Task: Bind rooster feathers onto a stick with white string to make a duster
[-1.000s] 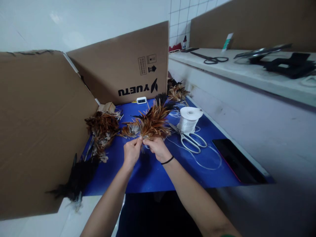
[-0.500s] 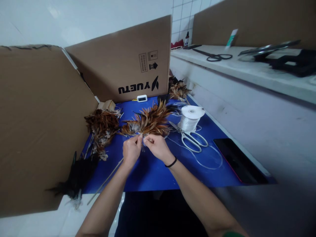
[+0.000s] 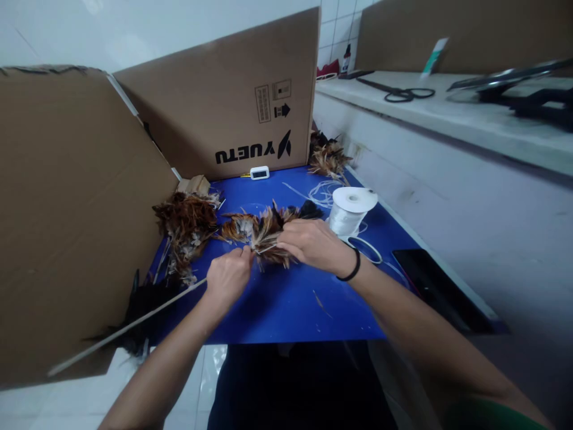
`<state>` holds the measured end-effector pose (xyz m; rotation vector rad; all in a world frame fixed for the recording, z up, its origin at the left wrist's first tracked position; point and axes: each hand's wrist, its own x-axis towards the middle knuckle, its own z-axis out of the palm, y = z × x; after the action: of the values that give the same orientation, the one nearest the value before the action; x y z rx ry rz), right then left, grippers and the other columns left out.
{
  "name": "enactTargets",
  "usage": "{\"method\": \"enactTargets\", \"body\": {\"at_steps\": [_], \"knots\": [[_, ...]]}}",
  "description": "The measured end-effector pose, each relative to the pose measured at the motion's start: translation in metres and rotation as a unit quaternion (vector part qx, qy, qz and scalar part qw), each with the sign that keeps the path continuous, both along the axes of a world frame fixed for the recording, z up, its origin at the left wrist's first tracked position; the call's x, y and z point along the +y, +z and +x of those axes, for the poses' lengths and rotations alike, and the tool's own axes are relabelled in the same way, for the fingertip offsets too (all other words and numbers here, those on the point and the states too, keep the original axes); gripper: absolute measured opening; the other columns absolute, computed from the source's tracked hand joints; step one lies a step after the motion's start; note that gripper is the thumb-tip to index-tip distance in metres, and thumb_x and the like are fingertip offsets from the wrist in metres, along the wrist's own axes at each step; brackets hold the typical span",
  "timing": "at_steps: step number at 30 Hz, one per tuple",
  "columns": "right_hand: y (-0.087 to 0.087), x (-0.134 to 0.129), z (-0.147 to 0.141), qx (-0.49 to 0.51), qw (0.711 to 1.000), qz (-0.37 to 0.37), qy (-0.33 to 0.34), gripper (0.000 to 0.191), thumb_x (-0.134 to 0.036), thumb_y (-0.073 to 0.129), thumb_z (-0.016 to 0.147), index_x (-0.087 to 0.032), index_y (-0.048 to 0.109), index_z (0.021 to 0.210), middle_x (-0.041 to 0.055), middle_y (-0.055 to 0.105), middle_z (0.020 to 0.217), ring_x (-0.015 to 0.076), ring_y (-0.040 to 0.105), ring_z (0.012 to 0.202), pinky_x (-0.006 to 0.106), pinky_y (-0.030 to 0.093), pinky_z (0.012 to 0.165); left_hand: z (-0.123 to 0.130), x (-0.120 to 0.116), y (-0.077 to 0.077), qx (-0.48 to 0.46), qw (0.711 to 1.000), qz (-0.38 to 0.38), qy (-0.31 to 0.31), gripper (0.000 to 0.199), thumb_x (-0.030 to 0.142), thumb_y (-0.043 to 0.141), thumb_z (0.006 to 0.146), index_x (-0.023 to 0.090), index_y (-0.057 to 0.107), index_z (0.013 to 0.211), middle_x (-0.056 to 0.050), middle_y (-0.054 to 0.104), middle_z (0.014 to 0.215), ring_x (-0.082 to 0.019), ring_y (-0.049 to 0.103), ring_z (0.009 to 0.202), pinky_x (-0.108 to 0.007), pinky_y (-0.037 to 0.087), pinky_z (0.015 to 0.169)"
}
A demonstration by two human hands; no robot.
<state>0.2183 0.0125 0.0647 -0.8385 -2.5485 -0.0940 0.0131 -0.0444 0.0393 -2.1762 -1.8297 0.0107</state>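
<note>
My left hand [image 3: 229, 275] is closed around a thin pale stick [image 3: 134, 323], whose free end slants down to the left. At the stick's upper end is a bundle of brown and black feathers [image 3: 267, 224], just beyond my left fingertips. My right hand [image 3: 308, 242] is closed over the bundle's right side, its fingers pinching a thin pale string [image 3: 267, 247] stretched from the binding point by my left hand. Right beside that hand stands a spool of white string [image 3: 347, 218]. Scissors [image 3: 369, 249] lie below the spool, mostly hidden by my right hand.
Loose brown feathers [image 3: 185, 224] and black feathers [image 3: 143, 310] lie at the left of the blue table [image 3: 295, 316]. More feathers [image 3: 330, 156] are at the back. A phone [image 3: 441, 289] rests at the right edge. Cardboard panels [image 3: 215, 101] stand behind and left; a ledge [image 3: 474, 113] runs along the right.
My right hand has moved right and slightly up, away from my left, drawing the string out. The stick's free end has swung up and left, and the feather bundle has turned.
</note>
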Motion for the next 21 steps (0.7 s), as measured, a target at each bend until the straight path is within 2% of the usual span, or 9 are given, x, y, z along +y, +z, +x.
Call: {"method": "enactTargets", "body": {"at_steps": [5,12,17,21], "knots": [[-0.01,0.009,0.003,0.078,0.995,-0.024,0.058,0.021,-0.026,0.05,0.089,-0.017,0.068,0.082,0.0036,0.063,0.075,0.0137,0.054,0.073,0.025,0.036,0.066,-0.013,-0.003,0.026,0.077,0.996,-0.034,-0.044,0.041,0.033,0.026,0.093,0.015,0.063,0.092,-0.009,0.063,0.07,-0.022,0.061,0.057,-0.028,0.036,0.05],[-0.011,0.021,0.001,0.193,0.963,-0.094,0.165,0.019,-0.026,0.053,0.088,-0.017,0.068,0.081,0.004,0.064,0.074,0.013,0.054,0.07,0.026,0.041,0.068,-0.012,-0.001,0.081,0.16,0.968,-0.148,-0.128,0.035,0.03,0.039,0.09,0.016,0.066,0.074,-0.009,0.065,0.068,-0.02,0.061,0.059,-0.029,0.041,0.054],[-0.007,0.029,0.007,0.281,0.915,-0.188,0.222,0.016,-0.028,0.06,0.082,-0.016,0.07,0.078,0.0028,0.063,0.07,0.0114,0.055,0.066,0.025,0.043,0.065,0.002,0.005,0.115,0.144,0.948,-0.218,-0.184,0.033,0.034,0.045,0.086,0.018,0.067,0.067,-0.007,0.063,0.063,-0.016,0.056,0.054,-0.026,0.037,0.053],[-0.001,0.034,0.011,0.299,0.875,-0.281,0.256,0.018,-0.032,0.065,0.078,-0.015,0.07,0.078,0.0021,0.061,0.07,0.0105,0.055,0.063,0.024,0.043,0.06,0.014,0.011,0.131,0.053,0.912,-0.303,-0.27,0.031,0.034,0.047,0.086,0.019,0.066,0.066,-0.003,0.059,0.056,-0.011,0.048,0.048,-0.024,0.031,0.049]]}}
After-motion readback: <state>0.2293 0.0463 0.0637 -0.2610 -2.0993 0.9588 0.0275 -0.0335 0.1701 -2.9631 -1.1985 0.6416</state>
